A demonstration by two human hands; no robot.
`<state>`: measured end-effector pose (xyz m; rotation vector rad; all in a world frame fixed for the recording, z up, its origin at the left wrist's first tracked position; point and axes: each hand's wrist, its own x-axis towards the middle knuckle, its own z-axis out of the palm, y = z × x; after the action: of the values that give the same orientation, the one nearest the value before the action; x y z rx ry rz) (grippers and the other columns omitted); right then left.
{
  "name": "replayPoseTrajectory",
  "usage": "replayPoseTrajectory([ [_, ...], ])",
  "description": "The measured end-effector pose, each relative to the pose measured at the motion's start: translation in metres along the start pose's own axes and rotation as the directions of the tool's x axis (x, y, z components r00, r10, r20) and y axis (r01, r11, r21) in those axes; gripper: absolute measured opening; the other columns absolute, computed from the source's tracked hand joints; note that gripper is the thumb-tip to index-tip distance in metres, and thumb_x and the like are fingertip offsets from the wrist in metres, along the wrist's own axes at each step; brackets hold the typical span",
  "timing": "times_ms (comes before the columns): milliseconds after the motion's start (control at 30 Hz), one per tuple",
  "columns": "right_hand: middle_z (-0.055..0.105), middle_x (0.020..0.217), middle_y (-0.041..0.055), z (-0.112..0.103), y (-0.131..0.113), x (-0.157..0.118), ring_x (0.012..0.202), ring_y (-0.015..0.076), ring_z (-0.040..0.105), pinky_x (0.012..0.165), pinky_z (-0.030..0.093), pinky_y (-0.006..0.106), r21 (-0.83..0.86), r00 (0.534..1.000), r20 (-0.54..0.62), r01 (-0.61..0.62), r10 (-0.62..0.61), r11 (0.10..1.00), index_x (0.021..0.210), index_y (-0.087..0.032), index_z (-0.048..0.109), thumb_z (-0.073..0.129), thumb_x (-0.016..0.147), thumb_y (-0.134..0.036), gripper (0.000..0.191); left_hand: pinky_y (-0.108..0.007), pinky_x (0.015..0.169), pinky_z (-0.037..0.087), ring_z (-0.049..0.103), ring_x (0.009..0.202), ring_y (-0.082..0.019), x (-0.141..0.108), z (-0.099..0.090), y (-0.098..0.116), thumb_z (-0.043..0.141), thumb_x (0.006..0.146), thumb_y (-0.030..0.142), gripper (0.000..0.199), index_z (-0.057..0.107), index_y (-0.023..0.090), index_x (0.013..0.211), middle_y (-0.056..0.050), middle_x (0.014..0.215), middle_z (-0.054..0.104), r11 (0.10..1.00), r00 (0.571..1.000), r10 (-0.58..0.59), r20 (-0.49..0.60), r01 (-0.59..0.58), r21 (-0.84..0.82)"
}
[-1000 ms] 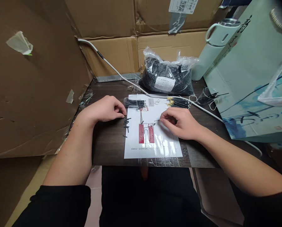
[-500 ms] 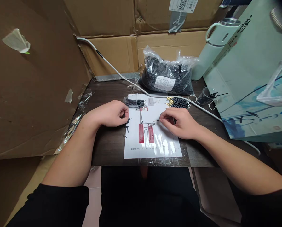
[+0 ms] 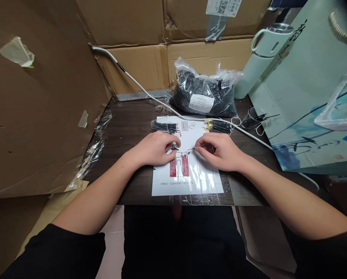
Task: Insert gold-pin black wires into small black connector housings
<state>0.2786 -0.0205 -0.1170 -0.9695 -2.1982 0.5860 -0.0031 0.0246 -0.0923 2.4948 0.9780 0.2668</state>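
Observation:
A white printed sheet (image 3: 202, 182) with red rectangles lies on the dark table. Over its left part is my left hand (image 3: 158, 149), thumb and fingertips curled around a small black piece (image 3: 175, 148); whether they grip it is unclear. My right hand (image 3: 220, 151) is closed in a pinch above the sheet's right part, a thin dark wire-like piece (image 3: 191, 149) sticking out leftward from its fingertips. Behind my left hand lies a bundle of black pins (image 3: 166, 126) in a clear cup. Yellow-tipped black pins (image 3: 219, 126) lie behind my right hand.
At the back stands a clear bag of black parts (image 3: 204, 91), with a white cable (image 3: 141, 86) running in front. A clear cup with dark sticks (image 3: 251, 119), a pale green bottle (image 3: 254, 66) and a large paper bag (image 3: 315, 97) are on the right. Cardboard (image 3: 39, 116) walls the left.
My left hand has moved right, from the sheet's left edge to over its drawing, near the small black piece. My right hand has hardly moved.

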Motion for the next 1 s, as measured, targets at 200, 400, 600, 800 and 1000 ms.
replayPoseTrajectory([
  [200,0.071,0.082,0.0015,0.001,0.001,0.001,0.07,0.0156,0.061,0.068,0.047,0.031,0.013,1.0,0.004,-0.009,0.009,1.0,0.093,-0.02,0.072,0.067,0.098,-0.021,0.007,-0.031,0.068,0.04,0.056,0.066,-0.015,0.002,0.006,-0.002,0.069,0.09,0.019,0.016,0.085,0.02,0.09,-0.001,0.073,0.067,0.995,0.993,0.095,-0.064,-0.096,-0.002],
  [400,0.071,0.082,0.0011,0.002,-0.001,0.001,0.068,0.0148,0.061,0.066,0.047,0.03,0.03,1.0,-0.021,-0.014,0.015,0.999,0.093,-0.02,0.073,0.067,0.097,-0.021,0.007,-0.031,0.07,0.042,0.053,0.068,-0.015,0.004,0.016,-0.001,0.069,0.088,0.018,0.009,0.077,0.017,0.084,0.0,0.071,0.061,0.996,0.99,0.078,-0.116,-0.083,-0.04],
  [600,0.072,0.082,0.0017,0.001,-0.002,0.0,0.07,0.016,0.061,0.068,0.048,0.031,0.021,1.0,-0.005,-0.013,0.014,1.0,0.093,-0.021,0.072,0.067,0.098,-0.021,0.007,-0.032,0.07,0.04,0.054,0.068,-0.015,0.002,0.013,-0.001,0.067,0.093,0.02,0.012,0.078,0.018,0.088,-0.001,0.077,0.066,0.996,0.992,0.093,-0.088,-0.093,0.006],
  [800,0.07,0.081,0.0009,0.004,-0.004,0.0,0.068,0.0146,0.059,0.066,0.047,0.03,0.026,0.999,-0.036,0.01,-0.01,1.0,0.093,-0.02,0.072,0.067,0.098,-0.021,0.007,-0.032,0.072,0.04,0.053,0.072,-0.016,0.0,0.013,0.001,0.064,0.1,0.023,0.012,0.074,0.018,0.095,-0.002,0.08,0.062,0.996,0.994,0.066,-0.09,-0.071,-0.046],
  [1000,0.067,0.077,-0.0002,0.004,-0.006,0.0,0.065,0.0142,0.058,0.062,0.047,0.03,0.02,0.992,-0.126,0.033,-0.03,0.999,0.093,-0.021,0.07,0.066,0.099,-0.021,0.007,-0.031,0.071,0.041,0.052,0.074,-0.017,0.001,0.015,0.013,0.062,0.104,0.026,0.014,0.072,0.018,0.098,-0.001,0.078,0.054,0.961,0.984,0.004,-0.177,-0.052,-0.271],
])
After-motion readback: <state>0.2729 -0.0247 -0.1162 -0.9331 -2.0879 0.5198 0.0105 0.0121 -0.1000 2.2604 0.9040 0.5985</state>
